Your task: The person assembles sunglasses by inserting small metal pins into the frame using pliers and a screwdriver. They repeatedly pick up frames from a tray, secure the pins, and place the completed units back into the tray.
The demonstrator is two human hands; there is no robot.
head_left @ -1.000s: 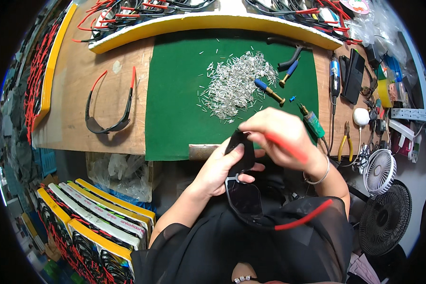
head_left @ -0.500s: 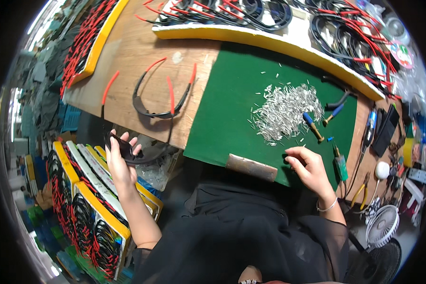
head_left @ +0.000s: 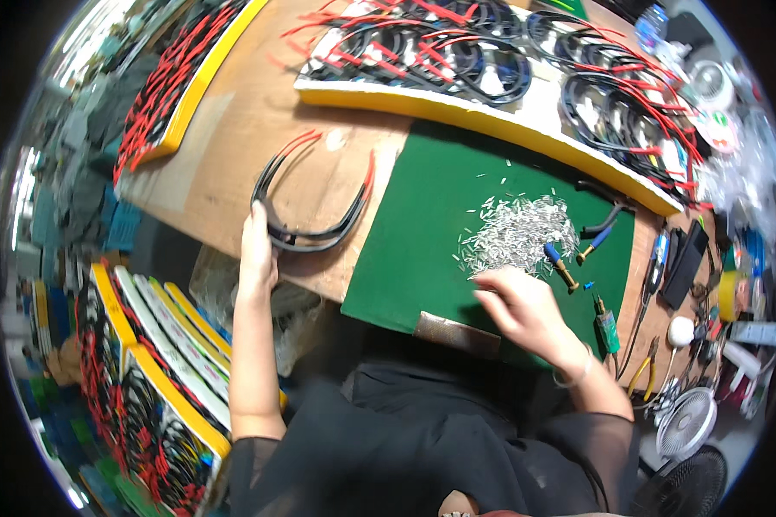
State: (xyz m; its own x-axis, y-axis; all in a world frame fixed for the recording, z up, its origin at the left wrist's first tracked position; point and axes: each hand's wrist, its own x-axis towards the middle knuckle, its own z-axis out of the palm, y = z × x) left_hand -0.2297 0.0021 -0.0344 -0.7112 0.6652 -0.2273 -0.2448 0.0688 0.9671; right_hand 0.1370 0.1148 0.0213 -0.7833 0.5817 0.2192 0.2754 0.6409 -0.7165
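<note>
My left hand point(head_left: 257, 250) rests on the wooden bench point(head_left: 233, 146), its fingers on a small stack of black curved frames with red tips point(head_left: 315, 202). My right hand point(head_left: 517, 306) hovers over the green mat point(head_left: 422, 233), fingers apart, just below a heap of small silver metal pins point(head_left: 517, 231). I cannot see anything held in it. A brown pad point(head_left: 457, 334) lies at the mat's near edge.
White foam trays with yellow rims point(head_left: 457, 77) hold several black-and-red frames at the back. More such trays point(head_left: 147, 362) are stacked at lower left. Pliers point(head_left: 603, 220), screwdrivers point(head_left: 560, 267), cutters and small fans point(head_left: 685, 422) crowd the right side.
My left hand rose from the lower stack of trays to the bench and now touches the frames there. My right hand moved up the mat toward the pin heap. The camera tilted left.
</note>
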